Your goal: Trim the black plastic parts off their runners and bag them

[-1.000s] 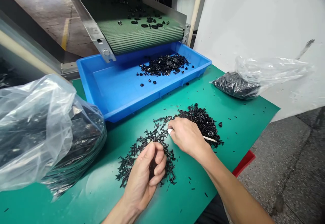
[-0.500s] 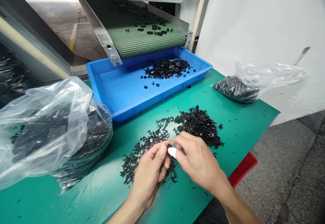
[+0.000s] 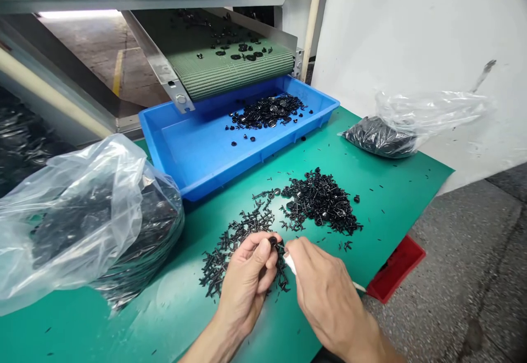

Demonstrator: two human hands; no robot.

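In front of me a green conveyor belt [image 3: 236,76] slopes down over a blue tray [image 3: 197,157] on the green table [image 3: 399,198]. To my left bulges a big clear plastic bag [image 3: 117,225]; a smaller bag [image 3: 381,137] lies near the far right corner, close to a white panel [image 3: 411,33]. Below the table's right edge I see a red bin [image 3: 402,271] and grey floor [image 3: 457,247].

You're in a factory workshop: a conveyor belt [image 3: 230,74] ends over the blue tray [image 3: 193,151], small black parts [image 3: 323,201] lie heaped in front of that tray, plastic bags [image 3: 381,137] flank it, and behind it shows a yellow-lined floor [image 3: 93,50], probably concrete.
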